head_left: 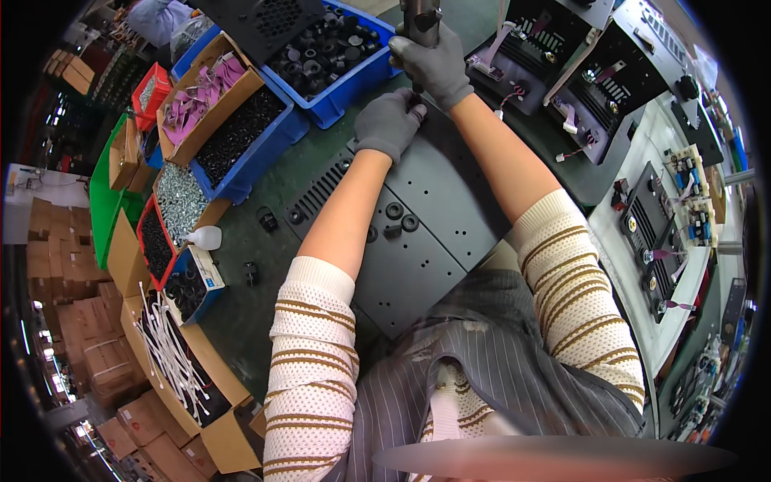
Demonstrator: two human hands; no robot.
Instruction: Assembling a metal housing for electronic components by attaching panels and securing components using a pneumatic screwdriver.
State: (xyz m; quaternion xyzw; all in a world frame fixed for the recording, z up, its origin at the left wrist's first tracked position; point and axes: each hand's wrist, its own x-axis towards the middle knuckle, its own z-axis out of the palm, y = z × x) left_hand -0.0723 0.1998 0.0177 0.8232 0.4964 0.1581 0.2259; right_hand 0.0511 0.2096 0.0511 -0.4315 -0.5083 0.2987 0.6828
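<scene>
A dark grey sheet-metal panel (418,269) with slots and small holes lies on the bench in front of me. At its far end my right hand (438,66), in a grey glove, is wrapped around a dark cylindrical power screwdriver (421,22), held upright. My left hand (389,125), gloved too, rests on the panel just below the tool. Its fingers are pinched together, and what they hold is hidden. Several black rubber feet (394,210) lie loose on the panel between my forearms.
On the left stand a blue bin of black rubber parts (321,112), a carton of purple ribbon cables (173,136), a tray of silver screws (183,197) and a carton of white cables (173,357). Black housings with wiring (614,88) stand at the right.
</scene>
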